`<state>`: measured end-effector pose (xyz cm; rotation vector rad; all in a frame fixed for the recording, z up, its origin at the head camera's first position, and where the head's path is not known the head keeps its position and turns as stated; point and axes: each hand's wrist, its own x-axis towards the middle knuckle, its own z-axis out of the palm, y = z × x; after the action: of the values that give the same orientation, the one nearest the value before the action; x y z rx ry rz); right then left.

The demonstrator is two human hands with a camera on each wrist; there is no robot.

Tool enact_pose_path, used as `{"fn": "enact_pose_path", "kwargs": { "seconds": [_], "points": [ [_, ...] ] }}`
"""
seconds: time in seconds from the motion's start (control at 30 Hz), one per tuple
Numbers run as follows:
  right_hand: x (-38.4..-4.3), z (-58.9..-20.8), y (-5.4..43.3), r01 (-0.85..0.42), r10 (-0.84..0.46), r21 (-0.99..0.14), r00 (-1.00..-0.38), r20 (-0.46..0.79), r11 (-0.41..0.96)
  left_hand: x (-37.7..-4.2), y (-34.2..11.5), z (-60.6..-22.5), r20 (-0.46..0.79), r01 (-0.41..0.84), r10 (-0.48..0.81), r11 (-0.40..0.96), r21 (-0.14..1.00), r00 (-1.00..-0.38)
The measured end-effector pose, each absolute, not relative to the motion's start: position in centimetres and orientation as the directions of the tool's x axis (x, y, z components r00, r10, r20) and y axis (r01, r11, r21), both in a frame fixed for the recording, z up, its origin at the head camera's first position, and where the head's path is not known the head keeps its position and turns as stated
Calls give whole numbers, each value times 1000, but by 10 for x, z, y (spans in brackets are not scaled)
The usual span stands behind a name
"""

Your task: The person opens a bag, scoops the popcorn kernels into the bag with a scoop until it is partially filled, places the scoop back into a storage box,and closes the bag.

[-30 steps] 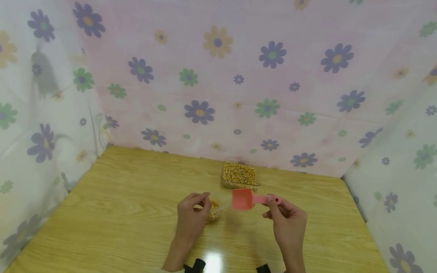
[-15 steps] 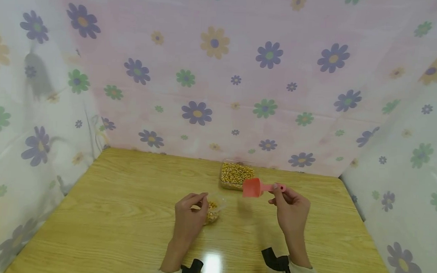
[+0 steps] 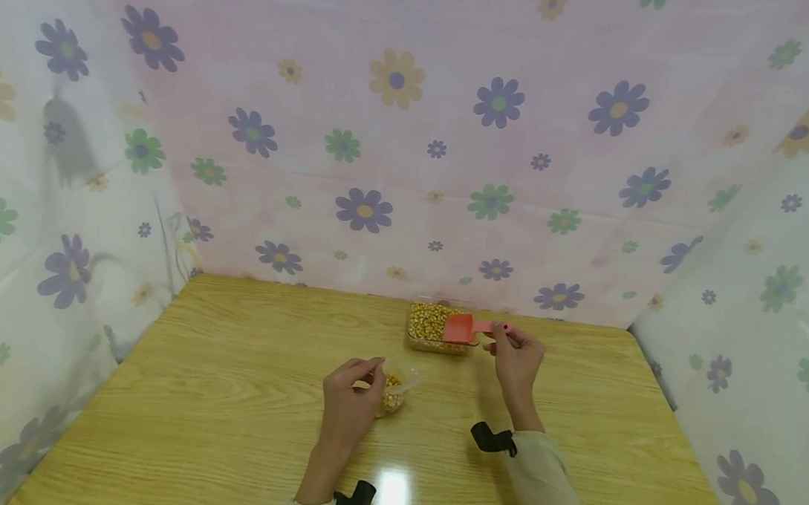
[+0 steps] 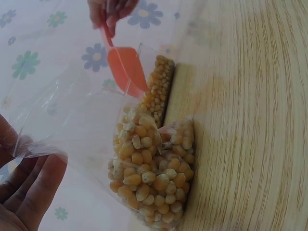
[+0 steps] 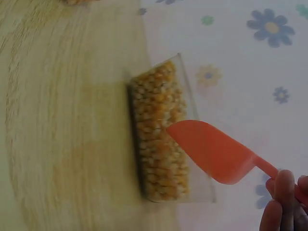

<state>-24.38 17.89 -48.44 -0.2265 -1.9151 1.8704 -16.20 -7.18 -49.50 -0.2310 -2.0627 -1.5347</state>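
A clear plastic bag (image 4: pixel 72 106) with corn kernels (image 4: pixel 154 178) in its bottom stands on the table. My left hand (image 3: pixel 351 399) pinches the bag's rim between thumb and fingers, which holds the mouth up. The handle of a pink-red scoop (image 3: pixel 458 328) is gripped by my right hand (image 3: pixel 517 360). Over the right part of a clear rectangular container (image 3: pixel 420 347) of corn kernels (image 5: pixel 159 144) hangs the scoop's bowl. No kernels show in the bowl. Whether its lip touches the corn, I cannot tell.
The wooden table (image 3: pixel 240 366) carries the bag in front of the container. Behind the container rises a flower-patterned curtain (image 3: pixel 408 156), which also closes off both sides. Each wrist wears a black mount (image 3: pixel 494 438).
My right hand has carried the scoop away from beside the bag, forward to above the corn container. The left hand stays at the bag's rim.
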Motion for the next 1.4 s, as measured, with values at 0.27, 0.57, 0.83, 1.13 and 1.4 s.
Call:
{"fn": "enact_pose_path", "kwargs": {
  "seconds": [0.27, 0.57, 0.83, 1.13, 1.4],
  "points": [
    [-260, -505, 169, 1, 408, -996, -912, -37, -89, -163, -71, -496, 536, 461, -189, 329, 824, -823],
    [-259, -508, 171, 134, 388, -970, -898, -206, -205, -162, -71, -495, 539, 465, -182, 332, 821, -822],
    [-258, -508, 173, 186, 359, -930, -884, -300, -318, -161, -70, -493, 533, 456, -182, 340, 823, -826],
    [-250, -509, 174, 204, 255, -818, -886, -387, -537, -160, -70, -493, 524, 456, -177, 315, 832, -833],
    [-241, -504, 170, 191, 185, -749, -903, -387, -634, -158, -70, -490, 513, 444, -168, 325, 835, -842]
  ]
}}
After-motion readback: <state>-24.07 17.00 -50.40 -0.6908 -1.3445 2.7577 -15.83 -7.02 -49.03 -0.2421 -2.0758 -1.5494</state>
